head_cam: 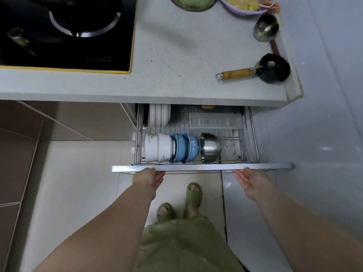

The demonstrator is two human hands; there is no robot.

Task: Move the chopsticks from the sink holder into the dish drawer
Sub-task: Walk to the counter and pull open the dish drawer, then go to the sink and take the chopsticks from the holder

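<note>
The dish drawer stands pulled out under the counter, its wire rack holding white bowls, blue bowls, a steel bowl and upright white plates. A clear plastic tray lies at the drawer's back right. My left hand touches the drawer's front edge on the left, fingers curled under it. My right hand is at the front edge on the right, palm up and fingers apart, holding nothing. No chopsticks and no sink holder are in view.
On the counter lie a black brush with a wooden handle, a steel ladle, a green bowl and a purple bowl. A black gas hob is at the left. My feet in green slippers stand below the drawer.
</note>
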